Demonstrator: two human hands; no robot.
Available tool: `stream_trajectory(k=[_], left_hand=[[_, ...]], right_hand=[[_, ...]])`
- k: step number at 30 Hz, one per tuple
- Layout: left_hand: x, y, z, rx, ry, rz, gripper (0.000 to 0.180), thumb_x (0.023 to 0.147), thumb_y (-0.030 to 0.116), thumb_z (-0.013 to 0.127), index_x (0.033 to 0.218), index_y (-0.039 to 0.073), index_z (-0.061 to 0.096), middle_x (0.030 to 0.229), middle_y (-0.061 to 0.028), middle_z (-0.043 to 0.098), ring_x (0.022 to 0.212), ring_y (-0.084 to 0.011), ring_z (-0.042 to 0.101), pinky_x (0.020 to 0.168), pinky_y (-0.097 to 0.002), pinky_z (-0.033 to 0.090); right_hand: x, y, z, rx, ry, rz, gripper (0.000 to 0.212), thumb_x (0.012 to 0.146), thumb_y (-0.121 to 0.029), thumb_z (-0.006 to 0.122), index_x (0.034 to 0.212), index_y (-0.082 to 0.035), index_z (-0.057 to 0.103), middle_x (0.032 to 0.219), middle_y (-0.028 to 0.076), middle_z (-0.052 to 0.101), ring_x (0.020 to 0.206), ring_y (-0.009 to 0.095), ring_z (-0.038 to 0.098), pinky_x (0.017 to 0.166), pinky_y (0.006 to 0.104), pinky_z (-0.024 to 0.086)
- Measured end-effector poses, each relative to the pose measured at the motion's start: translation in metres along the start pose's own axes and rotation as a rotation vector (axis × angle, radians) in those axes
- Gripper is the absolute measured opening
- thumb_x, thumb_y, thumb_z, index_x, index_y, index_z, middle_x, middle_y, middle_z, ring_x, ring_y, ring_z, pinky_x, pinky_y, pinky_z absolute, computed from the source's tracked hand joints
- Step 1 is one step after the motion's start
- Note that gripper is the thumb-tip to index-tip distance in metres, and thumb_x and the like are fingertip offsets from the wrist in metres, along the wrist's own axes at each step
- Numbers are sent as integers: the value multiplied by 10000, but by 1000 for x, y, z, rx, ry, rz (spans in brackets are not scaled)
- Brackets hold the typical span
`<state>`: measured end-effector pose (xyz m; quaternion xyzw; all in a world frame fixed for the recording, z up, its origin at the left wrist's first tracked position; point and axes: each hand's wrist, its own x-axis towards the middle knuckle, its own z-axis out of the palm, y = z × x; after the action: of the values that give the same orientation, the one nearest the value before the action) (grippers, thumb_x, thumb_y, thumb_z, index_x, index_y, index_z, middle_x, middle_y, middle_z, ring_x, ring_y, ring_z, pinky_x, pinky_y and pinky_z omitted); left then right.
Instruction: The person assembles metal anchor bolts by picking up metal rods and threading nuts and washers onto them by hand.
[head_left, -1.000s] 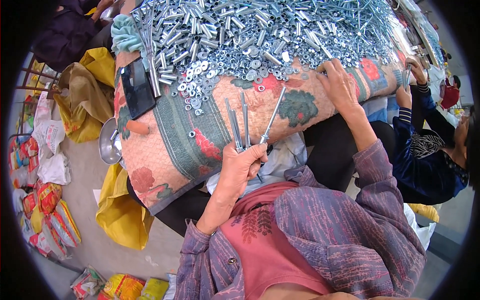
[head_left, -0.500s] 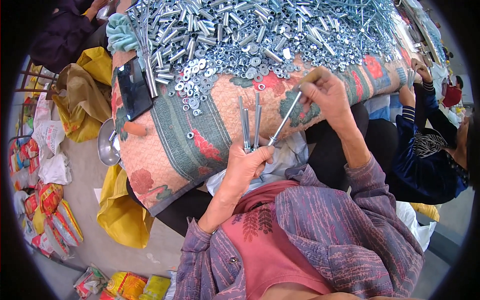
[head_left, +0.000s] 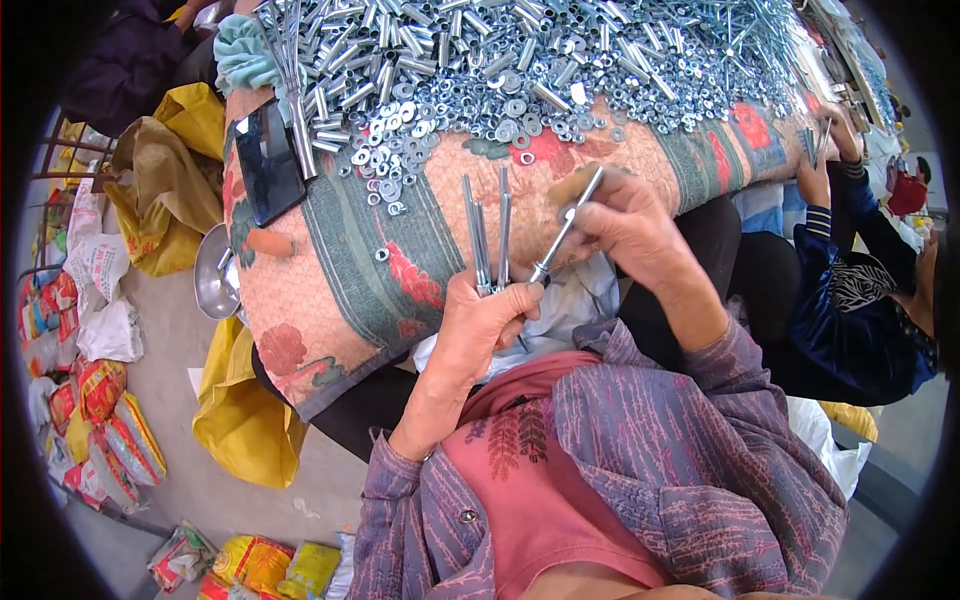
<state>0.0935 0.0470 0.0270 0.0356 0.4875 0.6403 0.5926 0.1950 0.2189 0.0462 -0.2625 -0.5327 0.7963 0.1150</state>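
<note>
My left hand (head_left: 478, 325) is closed round several long, thin metal bolts (head_left: 502, 230), which stand up out of the fist. One bolt (head_left: 555, 245) leans away to the right, its upper end by my right hand, with a washer-like collar low on it beside my left thumb. My right hand (head_left: 632, 225) is closed in a pinch beside that bolt, its fingertips blurred. A small shiny piece shows at the fingertips; its kind is unclear. Beyond the hands, loose washers (head_left: 392, 150) and a heap of metal sleeves (head_left: 420, 60) lie on the flowered cloth (head_left: 330, 290).
At the cloth's left side are a dark phone (head_left: 268, 165), a bundle of rods (head_left: 298, 130) and a light blue cloth (head_left: 245, 55). A metal bowl (head_left: 212, 280) and yellow sacks (head_left: 245, 420) are below. To the right, another person (head_left: 865, 310) handles metal pieces.
My right hand has slid down and slightly left along the leaning bolt, whose top end now shows above the fingers. My left hand still grips the bolts, barely shifted.
</note>
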Motion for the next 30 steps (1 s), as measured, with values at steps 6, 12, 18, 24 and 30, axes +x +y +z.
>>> stream_trajectory(k=[6, 12, 18, 24, 30], left_hand=[[-1, -1, 3, -68, 62, 90, 106, 752, 53, 685, 773, 31, 583, 520, 26, 467, 345, -40, 340, 326, -200, 196], [-5, -2, -1, -37, 50, 109, 145, 742, 48, 692, 780, 36, 553, 516, 13, 477, 342, -59, 376, 311, -189, 245], [-9, -4, 3, -17, 45, 127, 143, 735, 41, 697, 765, 36, 557, 513, 15, 471, 351, -57, 378, 317, -193, 249], [-9, 2, 6, -33, 72, 174, 126, 741, 32, 684, 790, 18, 568, 527, 16, 482, 362, -48, 370, 331, -198, 220], [-6, -3, 7, -40, 46, 108, 122, 735, 27, 681, 783, 23, 569, 525, 9, 494, 358, -55, 397, 320, -202, 246]], right_hand=[[-2, 26, 17, -326, -15, -94, 248, 840, -210, 621, 912, 26, 590, 676, 16, 590, 626, 84, 577, 543, 214, 457], [-5, 11, 29, -134, -11, -232, 303, 860, -151, 593, 1103, 20, 534, 856, 54, 627, 822, 111, 604, 740, 235, 487], [-13, 8, 15, -270, 4, -189, 345, 885, -196, 568, 1139, 30, 512, 934, 87, 625, 805, 95, 593, 713, 224, 481], [-11, 5, -7, -466, -128, -106, 358, 911, -261, 522, 1118, 31, 543, 938, 111, 647, 773, 108, 604, 704, 223, 479], [-9, 6, -19, -355, -151, -214, 375, 932, -274, 485, 1154, 25, 533, 974, 93, 643, 811, 123, 613, 709, 243, 479]])
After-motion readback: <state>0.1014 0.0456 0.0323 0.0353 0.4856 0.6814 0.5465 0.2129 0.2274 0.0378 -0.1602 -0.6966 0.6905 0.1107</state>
